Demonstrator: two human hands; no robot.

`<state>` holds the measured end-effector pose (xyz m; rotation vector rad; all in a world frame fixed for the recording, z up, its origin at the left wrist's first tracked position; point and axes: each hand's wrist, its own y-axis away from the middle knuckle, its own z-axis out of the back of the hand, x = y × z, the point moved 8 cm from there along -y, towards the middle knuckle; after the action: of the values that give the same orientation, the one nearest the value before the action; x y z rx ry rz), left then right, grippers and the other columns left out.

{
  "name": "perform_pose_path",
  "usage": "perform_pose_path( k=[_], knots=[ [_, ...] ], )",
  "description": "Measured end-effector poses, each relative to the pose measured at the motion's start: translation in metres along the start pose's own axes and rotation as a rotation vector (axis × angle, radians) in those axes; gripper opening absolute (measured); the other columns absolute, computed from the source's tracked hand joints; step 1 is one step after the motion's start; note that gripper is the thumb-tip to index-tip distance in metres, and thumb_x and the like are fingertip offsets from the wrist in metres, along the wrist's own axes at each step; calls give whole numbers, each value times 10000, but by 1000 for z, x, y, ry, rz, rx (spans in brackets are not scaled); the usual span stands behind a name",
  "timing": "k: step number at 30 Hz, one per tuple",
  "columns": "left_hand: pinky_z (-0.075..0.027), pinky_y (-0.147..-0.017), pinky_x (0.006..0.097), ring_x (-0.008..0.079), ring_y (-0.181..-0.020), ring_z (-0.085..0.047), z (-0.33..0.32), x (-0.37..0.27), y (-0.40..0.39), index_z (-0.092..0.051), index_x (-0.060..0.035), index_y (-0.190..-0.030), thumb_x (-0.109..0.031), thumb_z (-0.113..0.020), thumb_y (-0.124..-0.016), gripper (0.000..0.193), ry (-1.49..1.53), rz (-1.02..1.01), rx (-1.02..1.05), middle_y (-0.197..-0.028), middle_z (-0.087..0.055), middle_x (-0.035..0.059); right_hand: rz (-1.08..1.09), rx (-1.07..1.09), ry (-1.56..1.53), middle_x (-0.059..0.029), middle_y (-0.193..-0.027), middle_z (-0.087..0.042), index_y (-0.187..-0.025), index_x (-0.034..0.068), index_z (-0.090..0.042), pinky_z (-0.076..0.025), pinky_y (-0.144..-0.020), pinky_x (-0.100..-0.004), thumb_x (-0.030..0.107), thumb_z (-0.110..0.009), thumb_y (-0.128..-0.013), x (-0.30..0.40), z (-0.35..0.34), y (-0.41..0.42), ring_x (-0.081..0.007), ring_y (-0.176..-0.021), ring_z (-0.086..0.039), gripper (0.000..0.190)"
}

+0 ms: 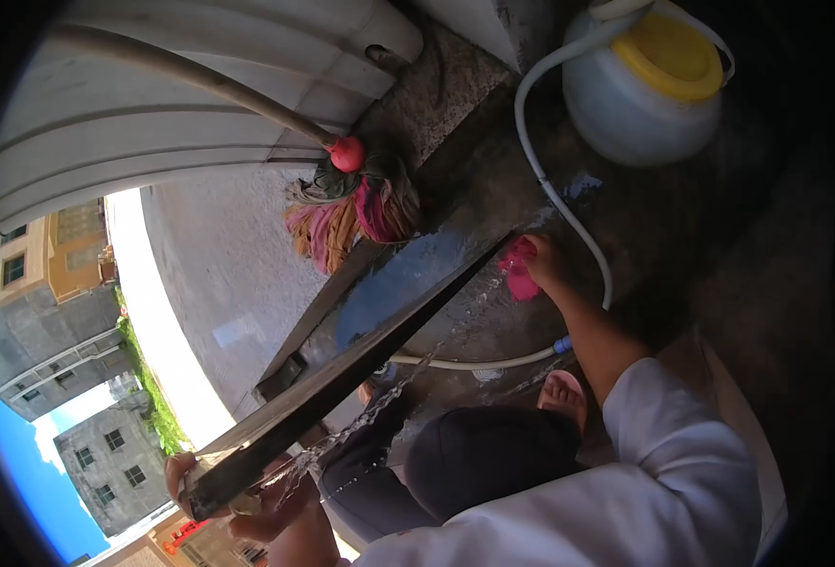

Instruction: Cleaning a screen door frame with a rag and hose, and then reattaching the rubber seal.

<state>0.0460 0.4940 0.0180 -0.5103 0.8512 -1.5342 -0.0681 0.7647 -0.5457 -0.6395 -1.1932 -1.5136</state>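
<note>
A long, dark, flat board (332,379) slants across the view, one end low at the left and the other by the wet floor. My left hand (276,500) grips its lower-left end, fingers and thumb on either side. At the board's far end, my right hand (546,261) clutches a wet, crumpled pink cloth (521,273), which touches or nearly touches the board's edge. Beneath the board, a stream of clear water (368,422) splashes near my left hand; its source is unclear.
A pale hose (531,145) curves over the wet floor (432,273) from a white tub (637,120) with a yellow lid (669,60). A rag mop (354,205) leans by a ribbed metal door (233,85). A raised ledge (318,312) borders the paving. My sandalled foot (563,397) is nearby.
</note>
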Motion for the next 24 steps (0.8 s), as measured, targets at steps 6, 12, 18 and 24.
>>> perform_pose_path(
  k=[6, 12, 18, 24],
  knots=[
    [-448, -885, 347, 260, -1007, -533, -25, -17, -9, -396, 54, -1250, -413, -234, -880, 617, -193, 70, -319, -1123, -508, 194, 43, 312, 491, -130, -992, -632, -1170, 72, -586, -462, -873, -363, 132, -733, -679, 68, 31, 16, -290, -935, -608, 516],
    [-386, -881, 365, 245, -998, -446, -77, -21, -41, -395, -16, -1270, -486, -166, -900, 640, -257, 70, -99, -1197, -347, 139, 301, 763, -533, -97, -963, -646, -1055, -11, -632, -492, -738, -258, 141, -624, -863, 290, 42, 66, -166, -869, -631, 245],
    [-243, -961, 469, 268, -1077, -360, -90, -21, -54, -433, -97, -1246, -543, -221, -931, 585, -523, -8, -116, -1157, -359, 98, 693, 656, -616, -113, -904, -614, -1024, 2, -639, -481, -718, -313, 227, -646, -854, 482, 60, 138, -223, -825, -620, 282],
    [-189, -996, 526, 312, -1148, -347, -96, -14, -55, -478, -120, -1196, -488, -480, -896, 475, -608, -48, -209, -1115, -335, 83, 572, 557, -797, 0, -879, -556, -932, 23, -629, -410, -729, -247, 182, -627, -870, 496, 42, 142, -83, -873, -510, 171]
  ],
)
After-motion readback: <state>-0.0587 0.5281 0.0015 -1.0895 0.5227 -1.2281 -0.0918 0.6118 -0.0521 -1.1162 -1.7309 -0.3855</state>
